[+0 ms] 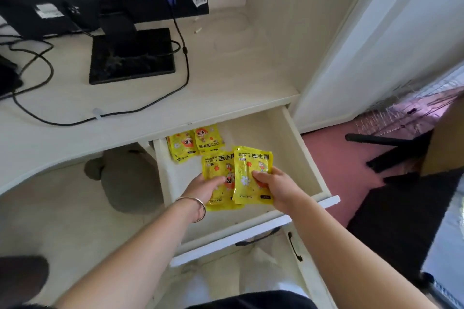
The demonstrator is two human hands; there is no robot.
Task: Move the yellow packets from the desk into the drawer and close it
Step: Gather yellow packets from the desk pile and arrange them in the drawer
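Both hands are over the open drawer (pixel 308 158), each holding part of the yellow packets. Left hand (pixel 206 187) pinches the left stack (pixel 216 167), thumb on top. Right hand (pixel 272 184) pinches the right stack (pixel 251 165) the same way. The stacks overlap mid-drawer, right one on top. We hold them flat between the drawer walls, likely so they land square rather than scatter. We can't tell if they touch the floor.

The rear packets (pixel 194 144) lie at the drawer's 11 o'clock corner, partly under the desk (pixel 226 83) edge, which leaves the front free. Every packet we see is in hand or in the drawer.

Next, we judge: let go, pull hands clear, push the drawer front (pixel 251 231) at 6 o'clock. Risk: a packet riding over the wall and jamming the close.
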